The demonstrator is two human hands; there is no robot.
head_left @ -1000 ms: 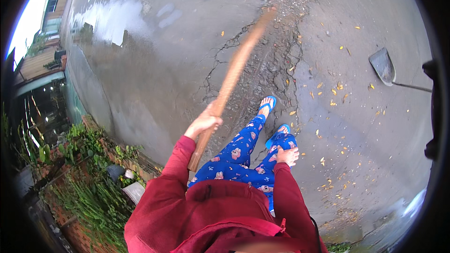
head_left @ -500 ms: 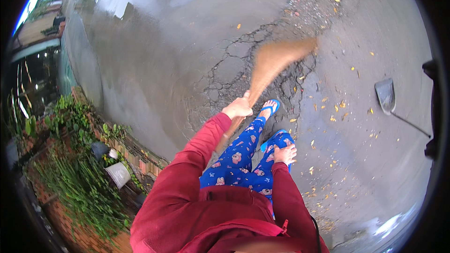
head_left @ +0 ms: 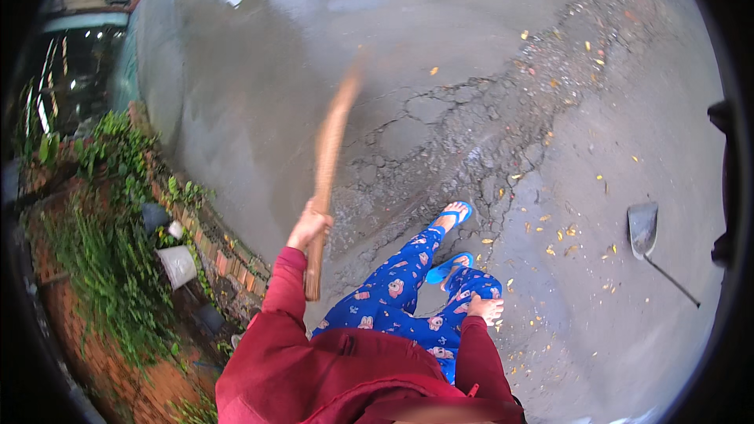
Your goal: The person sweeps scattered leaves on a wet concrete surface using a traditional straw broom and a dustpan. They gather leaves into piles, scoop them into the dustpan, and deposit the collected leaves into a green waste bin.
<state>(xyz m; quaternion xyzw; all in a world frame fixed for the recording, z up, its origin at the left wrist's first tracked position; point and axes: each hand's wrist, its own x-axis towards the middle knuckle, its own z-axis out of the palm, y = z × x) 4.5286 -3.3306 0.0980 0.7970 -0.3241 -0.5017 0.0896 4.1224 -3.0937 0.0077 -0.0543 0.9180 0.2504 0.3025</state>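
My left hand (head_left: pixel 310 224) is closed round the thick handle of a tan broom (head_left: pixel 330 145). The handle's butt end juts out below my fist, near my sleeve. The broom's far end is smeared by motion over the wet ground at left, so whether it touches is hard to tell. My right hand (head_left: pixel 487 308) lies on my bent right knee, fingers over the blue patterned trousers (head_left: pixel 393 286), holding nothing. On the ground at right lies a grey dustpan (head_left: pixel 642 228) with a long thin handle.
Cracked, broken pavement (head_left: pixel 471 137) runs diagonally ahead of my blue flip-flops (head_left: pixel 449 265). Small yellow leaves (head_left: pixel 571 231) are scattered to the right. On the left, a low brick edging (head_left: pixel 228 263) borders green plants (head_left: pixel 110 283) and a white pot (head_left: pixel 177 266).
The broom has swung from ahead of my feet far to the left, my left hand moving left with it. My right hand stays on the knee.
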